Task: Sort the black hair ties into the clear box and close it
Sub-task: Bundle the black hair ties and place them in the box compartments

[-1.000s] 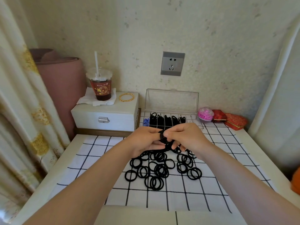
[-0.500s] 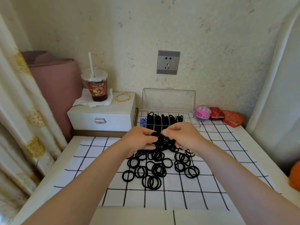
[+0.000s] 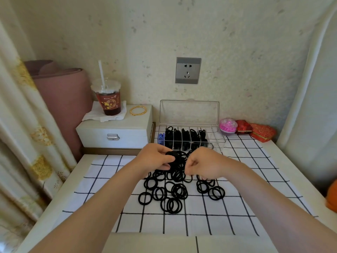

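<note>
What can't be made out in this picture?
Head view:
Count in the bunch of hair ties: left hand covers it.
Whether the right hand pinches a tie: hidden beneath it.
Orange thing: cut by right edge.
Blue items in the clear box: too small.

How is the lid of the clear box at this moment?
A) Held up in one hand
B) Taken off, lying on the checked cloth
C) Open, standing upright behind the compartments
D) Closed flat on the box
C: the lid stands upright at the back of the clear box, and the open compartments show black hair ties from above.
</note>
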